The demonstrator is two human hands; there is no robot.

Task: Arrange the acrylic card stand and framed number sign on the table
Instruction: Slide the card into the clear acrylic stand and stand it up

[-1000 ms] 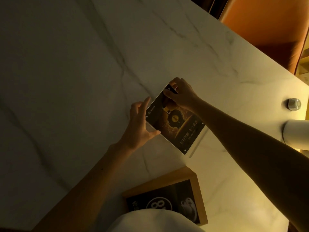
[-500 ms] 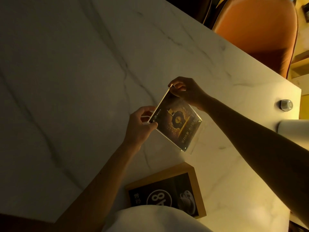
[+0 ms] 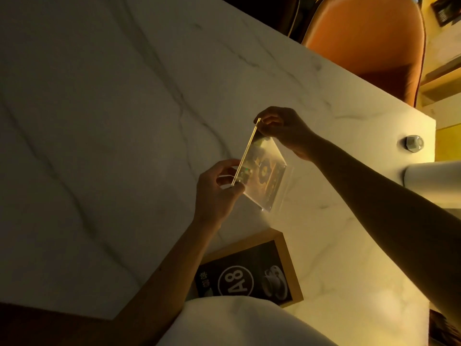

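We hold the card stand (image 3: 262, 171) by its top edge, left hand (image 3: 217, 193) and right hand (image 3: 287, 131) each in a narrow grip at one end, beyond the number sign (image 3: 249, 273) on the bench (image 3: 124, 121).

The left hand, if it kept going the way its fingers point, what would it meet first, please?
The left hand already pinches the near corner of the acrylic card stand, so the stand comes first. Past it lies only bare marble table, as far as depth shows.
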